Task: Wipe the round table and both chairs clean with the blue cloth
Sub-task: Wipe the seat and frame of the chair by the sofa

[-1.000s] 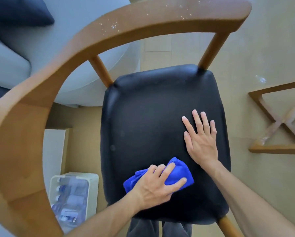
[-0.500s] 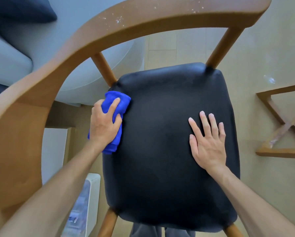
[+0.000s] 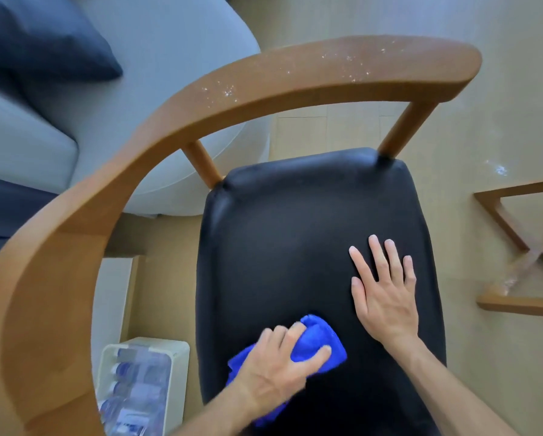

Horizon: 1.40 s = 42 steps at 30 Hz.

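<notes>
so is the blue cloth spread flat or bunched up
Bunched up: the blue cloth sits in a wad on the seat, gripped by the left hand.

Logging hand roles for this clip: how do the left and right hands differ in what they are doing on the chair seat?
The left hand curls its fingers round the blue cloth; the right hand holds nothing. The left hand's fingers are bent, while the right hand lies flat with straight fingers. The left hand is near the seat's front edge; the right hand sits farther back, toward the right side. Both are over the black seat.
</notes>
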Each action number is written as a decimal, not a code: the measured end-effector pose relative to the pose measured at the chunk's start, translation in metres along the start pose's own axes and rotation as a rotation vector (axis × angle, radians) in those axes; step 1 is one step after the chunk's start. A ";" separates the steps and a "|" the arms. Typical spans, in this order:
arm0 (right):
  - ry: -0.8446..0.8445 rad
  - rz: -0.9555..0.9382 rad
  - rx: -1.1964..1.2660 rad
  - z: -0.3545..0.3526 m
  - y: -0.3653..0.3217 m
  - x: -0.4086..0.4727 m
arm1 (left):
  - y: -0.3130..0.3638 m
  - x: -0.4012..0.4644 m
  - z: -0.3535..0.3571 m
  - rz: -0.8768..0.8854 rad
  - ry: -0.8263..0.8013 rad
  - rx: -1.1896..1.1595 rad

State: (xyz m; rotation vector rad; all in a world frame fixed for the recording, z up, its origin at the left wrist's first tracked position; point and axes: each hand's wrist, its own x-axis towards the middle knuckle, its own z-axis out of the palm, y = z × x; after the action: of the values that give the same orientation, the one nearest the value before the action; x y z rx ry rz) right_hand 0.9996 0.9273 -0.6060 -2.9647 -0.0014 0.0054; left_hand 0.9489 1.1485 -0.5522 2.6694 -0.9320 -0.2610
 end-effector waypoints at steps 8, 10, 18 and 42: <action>0.019 -0.001 0.015 0.001 -0.007 0.002 | -0.154 0.159 -0.068 -0.596 0.204 0.171; 0.023 -0.005 0.019 0.003 -0.009 0.005 | -0.174 0.190 -0.071 -0.733 0.216 0.162; -0.064 0.012 0.045 0.000 -0.002 0.006 | -0.077 0.133 -0.031 -0.558 0.200 -0.012; -0.080 0.157 0.526 -0.075 -0.048 0.002 | -0.002 0.130 -0.044 -0.630 0.086 -0.602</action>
State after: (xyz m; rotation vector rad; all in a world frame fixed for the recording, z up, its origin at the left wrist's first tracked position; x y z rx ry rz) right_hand 1.0019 0.9613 -0.5237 -2.4300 0.1919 0.1249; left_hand 1.0626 1.0778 -0.5212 2.2860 0.0564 -0.4677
